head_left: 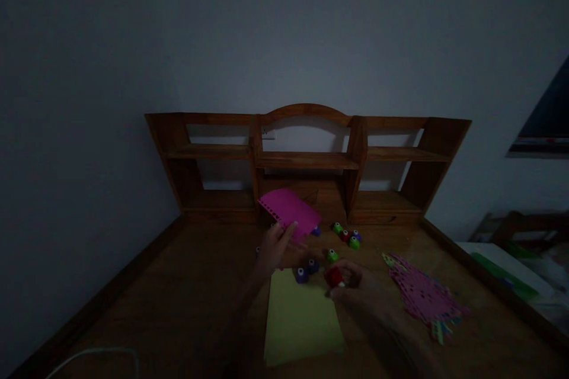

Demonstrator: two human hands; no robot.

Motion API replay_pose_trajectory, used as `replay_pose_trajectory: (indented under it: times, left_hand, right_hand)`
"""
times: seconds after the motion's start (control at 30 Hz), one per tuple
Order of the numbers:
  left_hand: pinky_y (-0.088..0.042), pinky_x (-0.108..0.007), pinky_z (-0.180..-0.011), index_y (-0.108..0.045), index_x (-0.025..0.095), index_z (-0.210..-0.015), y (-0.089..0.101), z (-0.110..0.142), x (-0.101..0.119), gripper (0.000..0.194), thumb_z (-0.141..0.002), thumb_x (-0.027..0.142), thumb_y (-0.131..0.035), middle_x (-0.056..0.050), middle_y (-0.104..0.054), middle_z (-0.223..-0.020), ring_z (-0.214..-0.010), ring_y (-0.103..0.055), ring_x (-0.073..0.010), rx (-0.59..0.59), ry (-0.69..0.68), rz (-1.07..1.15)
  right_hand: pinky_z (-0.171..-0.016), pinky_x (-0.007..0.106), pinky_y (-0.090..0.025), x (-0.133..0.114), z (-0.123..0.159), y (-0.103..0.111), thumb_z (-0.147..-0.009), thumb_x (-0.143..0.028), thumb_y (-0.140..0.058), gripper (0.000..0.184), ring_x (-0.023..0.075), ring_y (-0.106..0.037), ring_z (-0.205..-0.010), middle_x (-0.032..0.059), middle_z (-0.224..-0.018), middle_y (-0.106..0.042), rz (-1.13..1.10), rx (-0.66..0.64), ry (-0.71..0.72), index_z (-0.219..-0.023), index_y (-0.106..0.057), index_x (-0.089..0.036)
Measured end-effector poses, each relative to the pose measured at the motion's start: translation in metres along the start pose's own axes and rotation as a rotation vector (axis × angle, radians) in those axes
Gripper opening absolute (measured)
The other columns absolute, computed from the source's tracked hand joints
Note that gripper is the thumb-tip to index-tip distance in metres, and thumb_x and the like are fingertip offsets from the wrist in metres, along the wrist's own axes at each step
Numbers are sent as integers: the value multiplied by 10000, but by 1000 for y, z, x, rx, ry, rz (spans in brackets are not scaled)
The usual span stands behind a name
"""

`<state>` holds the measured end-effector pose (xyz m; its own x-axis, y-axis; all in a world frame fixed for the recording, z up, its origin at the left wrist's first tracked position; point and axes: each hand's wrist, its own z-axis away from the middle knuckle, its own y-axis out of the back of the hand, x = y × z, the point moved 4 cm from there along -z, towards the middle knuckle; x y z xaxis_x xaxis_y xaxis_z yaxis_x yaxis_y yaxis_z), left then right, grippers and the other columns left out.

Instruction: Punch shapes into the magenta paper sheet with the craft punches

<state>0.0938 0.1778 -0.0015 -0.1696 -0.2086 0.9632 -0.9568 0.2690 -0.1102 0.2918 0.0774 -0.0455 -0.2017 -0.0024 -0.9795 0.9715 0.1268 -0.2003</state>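
My left hand (274,249) grips a pink sheet of paper (291,210) by its lower edge, thumb upward, and the sheet stands tilted above the desk. A row of small cut-outs runs along the sheet's left edge. In my right hand (353,284) is a small red craft punch (334,276), pinched between thumb and fingers. Beneath and between the hands lies a yellow sheet (302,320). Two dark purple punches (302,275) sit at its top edge, with a green punch (331,255) just behind.
Farther back on the wooden desk is a cluster of green, red and purple punches (354,243). Pink punched paper strips (424,293) lie piled at right. A wooden shelf unit (306,160) stands against the wall. A white cable (102,350) curves at front left.
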Motion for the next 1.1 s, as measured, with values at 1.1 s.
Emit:
replay_pose_trajectory:
  times: [1.1]
  left_hand:
    - [-443,-246,-522,-749,116,-647,-10,21,-46,403,-584,504,-838,-66,-691,-642,-572,-601,-172,223,237,-37]
  right_hand:
    - [-606,265,-461,25,-54,-10,-593,-330,-895,399,171,-609,-657,24,-805,-706,-24,79,38,-927,-723,-194]
